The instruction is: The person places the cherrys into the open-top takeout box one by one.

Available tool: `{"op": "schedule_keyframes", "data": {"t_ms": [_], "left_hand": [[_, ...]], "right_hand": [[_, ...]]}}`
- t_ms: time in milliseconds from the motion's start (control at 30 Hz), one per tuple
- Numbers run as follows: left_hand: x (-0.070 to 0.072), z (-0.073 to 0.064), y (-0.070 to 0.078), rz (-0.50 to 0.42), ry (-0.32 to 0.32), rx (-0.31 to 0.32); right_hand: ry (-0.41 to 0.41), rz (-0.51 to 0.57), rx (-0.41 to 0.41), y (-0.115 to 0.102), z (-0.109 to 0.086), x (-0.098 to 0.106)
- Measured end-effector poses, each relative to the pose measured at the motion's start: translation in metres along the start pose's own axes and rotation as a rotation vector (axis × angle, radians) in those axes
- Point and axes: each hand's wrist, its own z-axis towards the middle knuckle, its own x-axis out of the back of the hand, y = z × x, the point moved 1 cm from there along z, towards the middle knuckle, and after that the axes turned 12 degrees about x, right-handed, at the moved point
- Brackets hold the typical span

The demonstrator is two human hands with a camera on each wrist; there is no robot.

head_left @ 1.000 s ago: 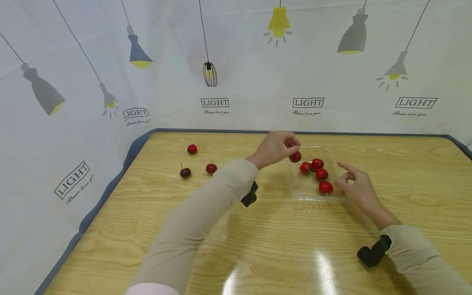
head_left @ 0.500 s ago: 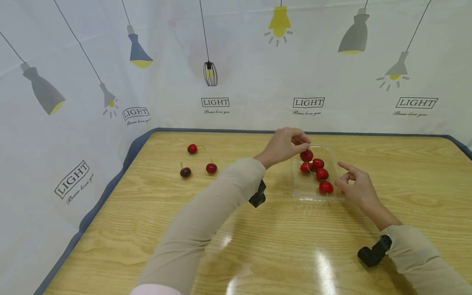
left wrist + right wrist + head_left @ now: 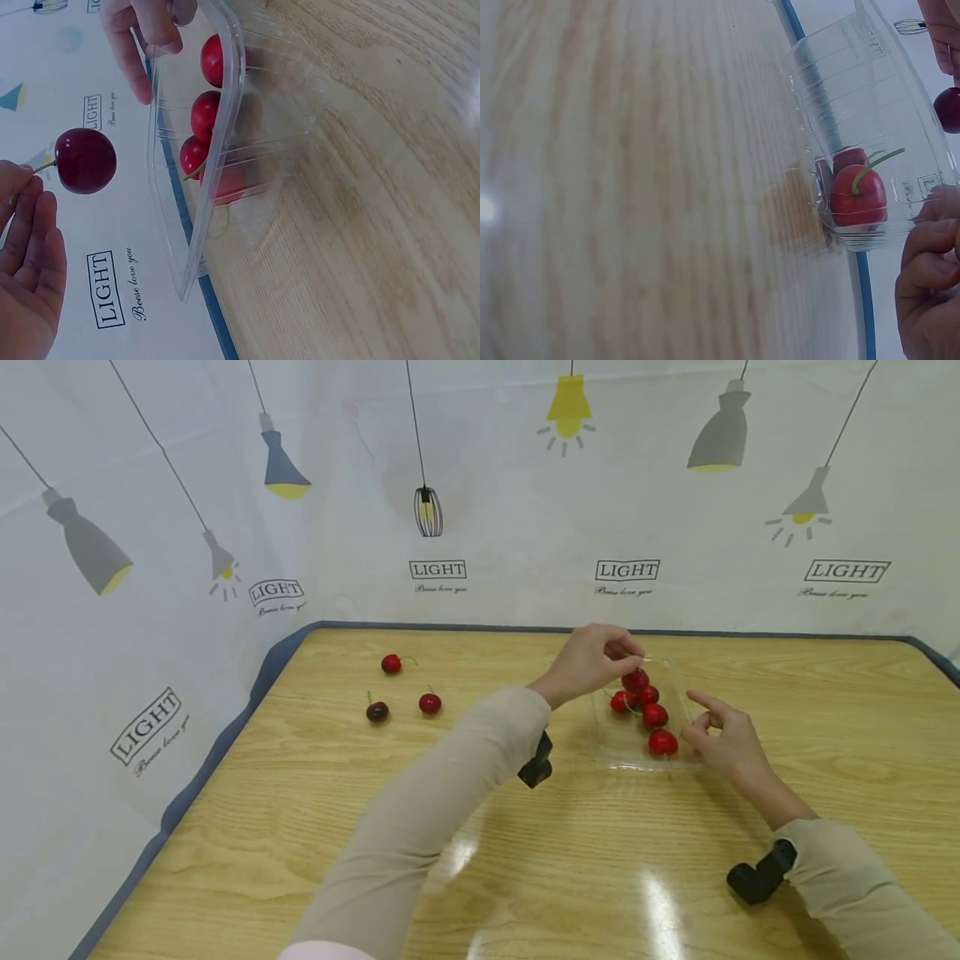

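My left hand (image 3: 592,662) pinches a dark red cherry (image 3: 86,160) by its green stem between thumb and fingertips. The cherry hangs over the far side of a clear plastic container (image 3: 609,766), above its rim in the left wrist view. Inside the container lie several red cherries (image 3: 655,716), some with stems showing. At the container's right edge, my right hand (image 3: 726,745) pinches the rim with thumb and curled fingers, its index finger raised. The right wrist view has this hand (image 3: 934,292) at the rim, with a stemmed cherry (image 3: 859,196) seen through the wall.
Three loose cherries lie on the wooden table (image 3: 315,793) to the left: a red one (image 3: 392,663) at the back, a dark one (image 3: 377,712) and another red one (image 3: 430,703) nearer. Behind the table's blue edge hangs a white cloth (image 3: 510,510) printed with lamps.
My left hand has moved right with the cherry, from the container's left edge to over its far middle. The right hand stays at the rim.
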Motion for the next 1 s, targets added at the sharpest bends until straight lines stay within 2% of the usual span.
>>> {"op": "schedule_keyframes", "data": {"t_ms": [233, 633, 1000], "left_hand": [[-0.001, -0.002, 0.0, 0.001, 0.019, -0.003], [-0.012, -0.001, -0.003, -0.037, 0.004, 0.012], [-0.022, 0.001, -0.012, -0.033, 0.0, 0.076]], "right_hand": [[-0.005, 0.007, -0.005, -0.001, 0.001, -0.001], [0.003, -0.001, 0.017, -0.001, 0.0, -0.001], [0.002, -0.008, 0.013, -0.002, 0.0, -0.001]]}}
